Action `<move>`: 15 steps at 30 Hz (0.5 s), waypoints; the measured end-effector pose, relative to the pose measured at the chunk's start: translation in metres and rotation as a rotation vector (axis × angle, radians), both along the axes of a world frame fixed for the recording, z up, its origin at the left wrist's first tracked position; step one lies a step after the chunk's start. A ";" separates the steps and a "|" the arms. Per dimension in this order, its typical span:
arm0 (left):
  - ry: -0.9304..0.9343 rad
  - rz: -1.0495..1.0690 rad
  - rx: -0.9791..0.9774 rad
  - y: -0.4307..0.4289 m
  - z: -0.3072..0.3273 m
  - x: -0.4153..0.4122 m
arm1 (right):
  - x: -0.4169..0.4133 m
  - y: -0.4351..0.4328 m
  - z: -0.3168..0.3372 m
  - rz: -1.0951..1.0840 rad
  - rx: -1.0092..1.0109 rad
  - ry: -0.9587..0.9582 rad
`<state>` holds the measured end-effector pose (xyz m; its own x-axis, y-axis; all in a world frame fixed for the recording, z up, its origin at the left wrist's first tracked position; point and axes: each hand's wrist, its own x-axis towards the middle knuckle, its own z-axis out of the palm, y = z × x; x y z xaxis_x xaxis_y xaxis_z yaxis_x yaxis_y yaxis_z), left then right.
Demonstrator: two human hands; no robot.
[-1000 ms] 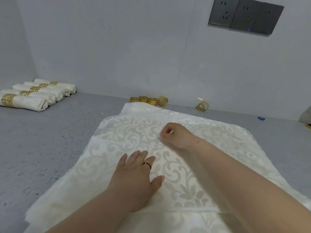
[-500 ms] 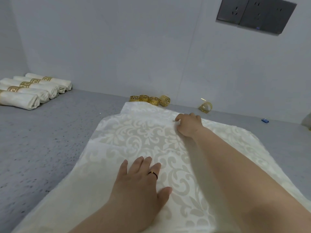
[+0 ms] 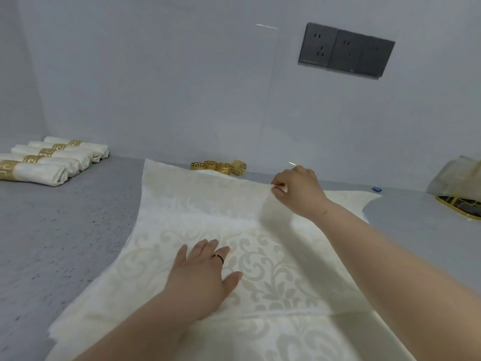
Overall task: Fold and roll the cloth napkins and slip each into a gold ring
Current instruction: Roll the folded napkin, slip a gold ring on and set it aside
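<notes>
A cream damask napkin (image 3: 182,214) lies spread on the grey table (image 3: 57,230), on top of more napkins. My left hand (image 3: 205,274) rests flat on its near middle, fingers straight. My right hand (image 3: 296,188) pinches the napkin's far edge and holds it lifted off the pile, so the cloth stands up in a fold. Several loose gold rings (image 3: 218,167) sit in a row by the wall, just beyond the cloth.
Several rolled napkins in gold rings (image 3: 52,160) lie side by side at the far left. A small blue object (image 3: 376,189) lies near the wall at right. A gold-rimmed tray (image 3: 460,207) with a crumpled clear bag (image 3: 458,178) stands at the right edge. Wall sockets (image 3: 346,52) are above.
My right hand slid away from me across the napkin to its far edge, pinched it and lifted it. My left hand stayed pressed on the cloth. The view tilted up.
</notes>
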<state>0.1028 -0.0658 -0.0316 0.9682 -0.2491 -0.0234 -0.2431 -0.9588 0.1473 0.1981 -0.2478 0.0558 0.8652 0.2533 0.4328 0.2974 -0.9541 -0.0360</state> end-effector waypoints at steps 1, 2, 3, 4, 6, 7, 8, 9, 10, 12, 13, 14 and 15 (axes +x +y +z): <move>-0.016 -0.001 0.000 0.001 0.000 -0.001 | -0.010 -0.002 0.003 0.017 0.016 -0.010; -0.033 0.005 -0.012 0.000 0.002 -0.004 | -0.020 -0.004 0.005 0.036 0.034 -0.026; -0.059 0.017 -0.016 0.000 0.004 -0.007 | -0.033 -0.006 0.006 0.057 0.049 -0.041; -0.095 0.025 -0.023 0.000 0.007 -0.009 | -0.043 -0.008 0.006 0.080 0.057 -0.054; -0.361 -0.034 -0.076 0.003 0.011 -0.012 | -0.060 -0.010 0.002 0.115 0.059 -0.065; -0.475 -0.065 -0.125 0.005 0.013 -0.016 | -0.069 -0.011 -0.001 0.135 0.063 -0.068; -0.581 -0.122 -0.164 0.007 0.015 -0.019 | -0.075 -0.012 -0.005 0.165 0.065 -0.072; -0.682 -0.172 -0.171 0.007 0.017 -0.026 | -0.082 -0.014 -0.011 0.181 0.049 -0.063; -0.748 -0.205 -0.167 0.006 0.016 -0.031 | -0.088 -0.015 -0.017 0.189 0.029 -0.050; -0.919 -0.245 -0.101 0.009 0.013 -0.039 | -0.101 -0.015 -0.031 0.212 -0.008 -0.051; -0.960 -0.238 -0.091 0.012 0.010 -0.039 | -0.106 -0.016 -0.039 0.216 -0.002 -0.075; -0.963 -0.222 -0.082 0.015 0.008 -0.039 | -0.111 -0.015 -0.045 0.227 0.025 -0.101; -0.933 -0.207 -0.067 0.019 0.004 -0.039 | -0.116 -0.013 -0.051 0.241 0.050 -0.150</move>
